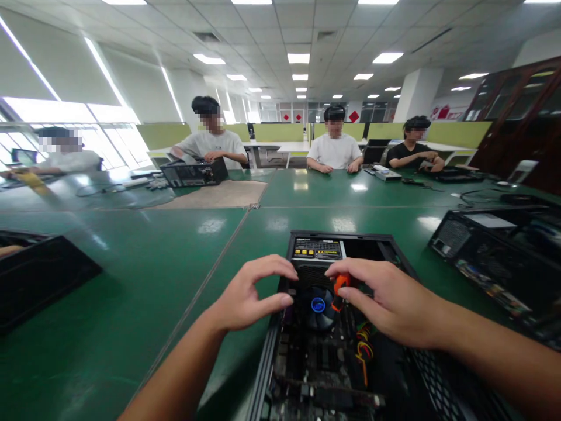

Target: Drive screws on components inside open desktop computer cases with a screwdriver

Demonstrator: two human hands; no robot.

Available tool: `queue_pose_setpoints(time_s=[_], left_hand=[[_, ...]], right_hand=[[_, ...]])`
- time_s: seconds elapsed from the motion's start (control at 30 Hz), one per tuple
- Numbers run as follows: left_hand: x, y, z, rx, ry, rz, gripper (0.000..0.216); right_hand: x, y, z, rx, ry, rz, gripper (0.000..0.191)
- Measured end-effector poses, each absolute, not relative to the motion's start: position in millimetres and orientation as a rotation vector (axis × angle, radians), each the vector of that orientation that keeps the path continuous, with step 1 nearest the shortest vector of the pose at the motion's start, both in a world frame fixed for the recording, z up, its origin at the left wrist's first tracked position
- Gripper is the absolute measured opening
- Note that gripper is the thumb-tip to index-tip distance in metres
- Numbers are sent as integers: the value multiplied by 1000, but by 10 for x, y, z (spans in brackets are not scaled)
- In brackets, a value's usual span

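Note:
An open black computer case (265,365) lies in front of me, its inside facing up. My right hand (392,301) grips a screwdriver (340,285) with an orange and black handle, held upright beside the CPU fan (318,305); its tip is hidden. My left hand (252,295) hovers at the case's left edge, thumb and fingers apart, holding nothing. Below the fan lies the dark motherboard (322,356). Red, yellow and black cables (364,345) run to its right. At the far end sits the power supply (318,250) with its yellow-marked label.
Another open computer case (486,263) stands to the right, and a black case (48,280) to the left on the green table (184,257). Across it several people sit, one handling a computer case (193,173). A brown sheet (223,195) lies there.

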State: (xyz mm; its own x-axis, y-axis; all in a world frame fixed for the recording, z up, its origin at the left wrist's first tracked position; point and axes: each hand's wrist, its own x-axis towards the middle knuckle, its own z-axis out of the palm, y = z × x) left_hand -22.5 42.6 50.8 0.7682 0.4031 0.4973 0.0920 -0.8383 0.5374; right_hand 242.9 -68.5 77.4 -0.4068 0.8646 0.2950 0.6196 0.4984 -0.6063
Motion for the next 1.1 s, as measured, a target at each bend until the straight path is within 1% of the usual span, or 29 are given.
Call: queue_pose_setpoints(time_s=[0.17,0.33,0.53,0.67,0.8,0.93,1.1], left_hand=[[-365,327,-10,2271,286,1069,44],[-212,269,-262,2150,307,1299,41],[-186,214,-329,2119,313,1337,41],[-197,203,-325,2114,335,1331,41],[-187,192,-326,2111,339,1337,40],[-181,189,-321,2112,339,1331,39],[-186,185,-331,2107,339,1326,39]], right_hand=[[2441,-648,729,-1292,-2139,548,25],[2457,-656,721,-1332,-2104,506,25],[2452,-654,680,-1315,-2131,489,26],[2462,-652,667,-1361,-2166,421,14],[2435,-674,790,-1358,-2219,467,15],[2284,-649,988,-1235,-2291,511,28],[2037,-497,1027,-1166,-2349,507,27]])
